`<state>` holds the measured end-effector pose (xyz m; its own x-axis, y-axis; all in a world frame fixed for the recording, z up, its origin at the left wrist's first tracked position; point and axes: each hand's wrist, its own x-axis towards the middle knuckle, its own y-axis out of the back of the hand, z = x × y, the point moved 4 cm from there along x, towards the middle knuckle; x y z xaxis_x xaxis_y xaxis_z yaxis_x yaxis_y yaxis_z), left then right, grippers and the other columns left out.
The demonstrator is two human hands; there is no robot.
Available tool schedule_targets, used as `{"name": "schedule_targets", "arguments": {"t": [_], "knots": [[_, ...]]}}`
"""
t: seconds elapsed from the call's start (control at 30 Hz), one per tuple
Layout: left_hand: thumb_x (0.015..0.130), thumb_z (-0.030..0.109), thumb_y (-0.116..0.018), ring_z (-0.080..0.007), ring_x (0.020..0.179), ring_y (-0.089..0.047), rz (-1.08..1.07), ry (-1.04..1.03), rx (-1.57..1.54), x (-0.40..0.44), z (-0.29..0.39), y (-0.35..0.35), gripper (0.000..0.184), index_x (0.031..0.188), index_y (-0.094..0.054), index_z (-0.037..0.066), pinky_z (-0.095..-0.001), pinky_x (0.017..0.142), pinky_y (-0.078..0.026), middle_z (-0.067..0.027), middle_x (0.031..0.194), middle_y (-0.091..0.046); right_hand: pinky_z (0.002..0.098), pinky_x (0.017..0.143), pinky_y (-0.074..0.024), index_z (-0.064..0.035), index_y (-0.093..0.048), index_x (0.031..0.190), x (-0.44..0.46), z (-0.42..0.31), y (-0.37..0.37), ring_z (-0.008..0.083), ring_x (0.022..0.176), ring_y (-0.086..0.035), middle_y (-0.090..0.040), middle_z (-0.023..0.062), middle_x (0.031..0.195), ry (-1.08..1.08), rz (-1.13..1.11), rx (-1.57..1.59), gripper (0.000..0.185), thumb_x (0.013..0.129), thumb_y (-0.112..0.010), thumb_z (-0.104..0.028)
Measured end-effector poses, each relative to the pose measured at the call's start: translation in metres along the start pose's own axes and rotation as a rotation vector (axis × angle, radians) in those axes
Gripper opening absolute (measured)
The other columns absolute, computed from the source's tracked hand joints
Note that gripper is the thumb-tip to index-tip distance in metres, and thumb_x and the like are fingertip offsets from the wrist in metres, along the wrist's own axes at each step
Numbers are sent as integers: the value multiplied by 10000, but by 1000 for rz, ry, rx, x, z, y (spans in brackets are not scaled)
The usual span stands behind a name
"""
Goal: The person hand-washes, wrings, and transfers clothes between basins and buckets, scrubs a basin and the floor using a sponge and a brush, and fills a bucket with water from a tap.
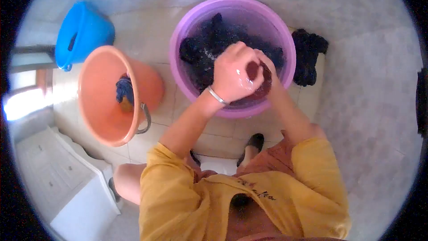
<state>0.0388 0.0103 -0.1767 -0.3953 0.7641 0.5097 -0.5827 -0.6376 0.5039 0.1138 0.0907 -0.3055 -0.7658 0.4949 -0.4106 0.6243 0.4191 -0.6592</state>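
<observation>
Over the purple tub (176,62), my left hand (236,73), with a silver bangle on its wrist, is closed around a wet maroon cloth (266,85). Close beside it, my right hand (269,64) is closed on the same cloth, its fingers partly hidden behind the left hand. Part of the cloth bulges out of the left fist, and more of it hangs below the hands. Dark wet clothes (205,40) lie in the water under them.
To the left stand an orange bucket (154,85) with some cloth inside and a blue bucket (100,31). A dark garment (307,56) lies right of the tub. At the lower left is a white plastic piece (84,209).
</observation>
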Motion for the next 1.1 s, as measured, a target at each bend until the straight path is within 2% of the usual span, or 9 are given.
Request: {"name": "schedule_targets", "arguments": {"t": [0.1, 0.17, 0.2, 0.33, 0.47, 0.63, 0.8, 0.97, 1.1], "knots": [[527, 85, -598, -273, 612, -484, -110, -121, 57, -5, 24, -3, 171, 602, -445, 73, -343, 519, -413, -101, 695, -477, 247, 581, -420, -95, -492, 702, -13, -13, -19, 110, 638, -505, -512, 10, 674, 7, -115, -157, 67, 755, -498, -134], [504, 90, -594, -271, 605, -478, -88, -233, 8, -14, 34, -8, 192, 608, -434, 70, -355, 505, -408, -99, 680, -445, 228, 526, -390, -106, -461, 641, -11, -5, -24, 73, 577, -459, -473, -15, 607, -237, -90, -78, 137, 766, -510, -127], [513, 113, -588, -254, 602, -472, -160, -245, 60, -19, 39, -10, 182, 616, -444, 75, -345, 496, -400, -86, 674, -438, 231, 542, -355, -139, -387, 625, -16, -15, -30, 56, 600, -424, -395, -52, 606, -231, -199, -427, 220, 802, -513, -171], [548, 208, -545, -202, 608, -446, -363, -403, 208, -36, 64, -17, 156, 624, -464, 99, -305, 483, -371, -46, 651, -413, 214, 482, -313, -139, -301, 539, -23, -20, -49, 50, 524, -381, -337, -42, 529, -259, -305, -625, 355, 761, -575, -180], [578, 227, -500, -183, 617, -423, -416, -490, 212, -52, 72, -28, 134, 654, -475, 120, -285, 488, -351, -30, 666, -417, 228, 482, -336, -83, -406, 513, -28, -21, -60, 73, 505, -422, -459, 2, 514, -295, -490, -818, 333, 729, -609, -235], [603, 233, -514, -187, 634, -448, -620, -495, 216, -73, 45, -58, 133, 669, -493, 119, -293, 486, -362, -43, 694, -445, 235, 426, -318, -79, -335, 482, -11, -1, -43, 70, 451, -414, -435, 4, 467, -195, -521, -1033, 368, 716, -609, -152], [584, 178, -560, -222, 644, -500, -680, -437, 288, -46, 3, -55, 136, 663, -493, 89, -336, 516, -415, -71, 664, -463, 322, 507, -397, -50, -517, 637, 43, 10, -7, 167, 548, -495, -528, 87, 582, 67, -191, -1202, 280, 704, -601, -308], [622, 141, -553, -256, 603, -491, -267, -126, 481, 8, 13, 86, 103, 667, -476, 91, -378, 522, -410, -88, 671, -480, 421, 829, -382, -62, -548, 932, 76, -43, 34, 335, 938, -491, -521, 158, 1018, 265, 272, -1849, 325, 780, -490, -343], [649, 13, -555, -272, 615, -490, -118, -139, 817, 9, 48, 209, 95, 724, -501, 35, -335, 549, -406, -128, 682, -488, 419, 822, -378, -64, -523, 1033, 109, -14, 106, 369, 965, -471, -483, 221, 1059, 315, 493, -1877, 439, 769, -477, -412]]}}
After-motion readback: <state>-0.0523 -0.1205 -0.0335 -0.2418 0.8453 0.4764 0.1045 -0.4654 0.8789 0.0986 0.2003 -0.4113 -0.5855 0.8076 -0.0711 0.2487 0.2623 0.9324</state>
